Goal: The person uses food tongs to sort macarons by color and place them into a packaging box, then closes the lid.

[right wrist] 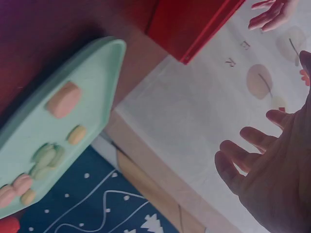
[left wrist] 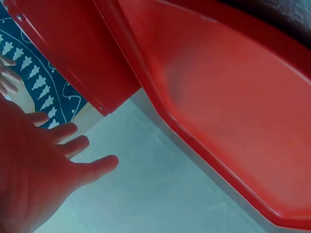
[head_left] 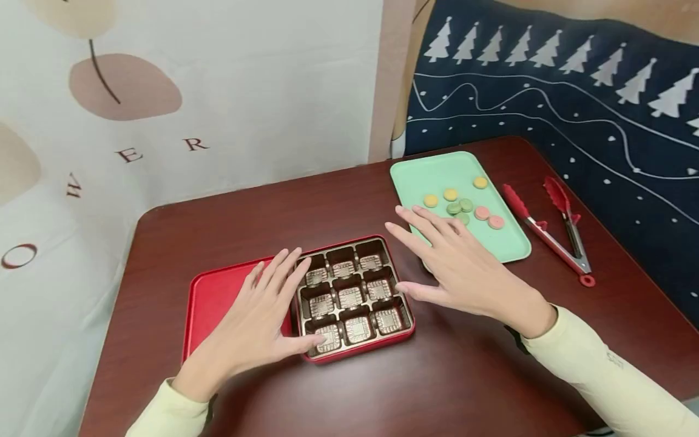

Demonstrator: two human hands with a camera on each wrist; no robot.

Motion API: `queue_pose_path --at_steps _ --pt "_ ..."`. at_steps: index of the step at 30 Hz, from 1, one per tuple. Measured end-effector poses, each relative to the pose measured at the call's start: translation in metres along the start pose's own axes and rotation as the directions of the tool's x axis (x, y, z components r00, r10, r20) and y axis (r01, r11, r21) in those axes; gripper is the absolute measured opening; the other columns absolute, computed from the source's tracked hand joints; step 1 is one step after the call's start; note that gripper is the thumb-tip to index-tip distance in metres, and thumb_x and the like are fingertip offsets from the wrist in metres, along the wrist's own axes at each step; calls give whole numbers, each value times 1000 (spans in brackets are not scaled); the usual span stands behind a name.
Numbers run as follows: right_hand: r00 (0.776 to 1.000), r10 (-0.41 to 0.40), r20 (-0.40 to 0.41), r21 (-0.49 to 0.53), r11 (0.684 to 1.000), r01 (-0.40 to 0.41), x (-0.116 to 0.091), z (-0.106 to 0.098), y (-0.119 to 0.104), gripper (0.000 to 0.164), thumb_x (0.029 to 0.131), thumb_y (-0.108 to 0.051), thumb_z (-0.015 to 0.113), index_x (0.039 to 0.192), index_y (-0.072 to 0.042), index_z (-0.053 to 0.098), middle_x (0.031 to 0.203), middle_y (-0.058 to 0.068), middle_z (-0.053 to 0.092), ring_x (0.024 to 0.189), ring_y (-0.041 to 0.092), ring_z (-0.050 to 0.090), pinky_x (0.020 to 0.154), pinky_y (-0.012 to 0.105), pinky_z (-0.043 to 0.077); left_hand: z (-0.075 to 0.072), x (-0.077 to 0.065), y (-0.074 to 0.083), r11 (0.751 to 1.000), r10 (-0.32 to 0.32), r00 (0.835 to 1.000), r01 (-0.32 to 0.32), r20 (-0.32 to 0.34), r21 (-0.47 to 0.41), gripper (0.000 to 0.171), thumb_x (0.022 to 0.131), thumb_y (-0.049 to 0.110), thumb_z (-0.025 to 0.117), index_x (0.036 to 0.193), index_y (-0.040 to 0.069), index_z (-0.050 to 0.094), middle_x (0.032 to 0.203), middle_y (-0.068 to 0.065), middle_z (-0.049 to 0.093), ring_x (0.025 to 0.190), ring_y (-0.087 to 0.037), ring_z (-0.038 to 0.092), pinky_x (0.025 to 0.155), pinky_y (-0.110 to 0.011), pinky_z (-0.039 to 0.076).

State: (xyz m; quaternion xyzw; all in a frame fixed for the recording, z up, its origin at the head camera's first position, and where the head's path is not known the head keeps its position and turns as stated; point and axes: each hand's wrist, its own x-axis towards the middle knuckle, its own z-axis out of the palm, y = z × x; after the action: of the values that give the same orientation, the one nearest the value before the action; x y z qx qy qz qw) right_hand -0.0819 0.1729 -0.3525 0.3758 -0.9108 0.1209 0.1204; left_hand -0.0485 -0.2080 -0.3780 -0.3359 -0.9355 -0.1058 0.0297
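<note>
A red box [head_left: 357, 351] with a brown tray insert [head_left: 349, 296] of several square compartments lies between my two hands; no food shows in the compartments. Over its left side hovers my left hand [head_left: 246, 328], fingers spread and straight, holding nothing. The red lid [head_left: 218, 297] lies left of the box, partly behind that hand. To the right of the box, my right hand [head_left: 464, 270] is held with extended fingers and no object in it, covering the near corner of a mint-green tray [head_left: 420, 170]. Yellow macarons [head_left: 450, 194], green macarons [head_left: 466, 205] and pink macarons [head_left: 496, 222] lie on the tray.
Red-handled tongs [head_left: 573, 255] lie spread apart on the brown table [head_left: 338, 406], right of the mint tray. A pale printed cloth [head_left: 262, 91] and a dark blue tree-patterned cloth [head_left: 519, 91] hang along the table's far and right edges.
</note>
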Motion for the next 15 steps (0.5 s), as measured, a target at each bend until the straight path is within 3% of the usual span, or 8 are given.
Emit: queue_pose_path --at_steps 6,11,15 --pt "999 45 25 -22 999 -44 -10 5 11 92 100 -66 67 173 -19 35 176 13 31 161 39 26 112 63 38 7 -2 1 1000 -13 999 13 48 3 127 85 85 70 174 8 23 181 -13 15 166 -36 13 123 -71 21" --pt "993 100 61 -38 994 -98 -23 8 23 92 99 -67 67 172 -18 37 176 14 30 161 41 25 115 65 35 8 -2 -2 1000 -1 998 0 65 22 127 84 88 69 173 8 27 179 -17 21 164 -39 18 122 -72 22" --pt "985 160 70 -57 986 -156 -38 10 33 96 97 -68 70 172 -18 36 175 14 32 160 40 26 120 67 31 9 -3 -5 1000 -3 996 4 94 -13 127 84 90 67 173 9 27 179 -18 19 163 -41 20 121 -71 23"
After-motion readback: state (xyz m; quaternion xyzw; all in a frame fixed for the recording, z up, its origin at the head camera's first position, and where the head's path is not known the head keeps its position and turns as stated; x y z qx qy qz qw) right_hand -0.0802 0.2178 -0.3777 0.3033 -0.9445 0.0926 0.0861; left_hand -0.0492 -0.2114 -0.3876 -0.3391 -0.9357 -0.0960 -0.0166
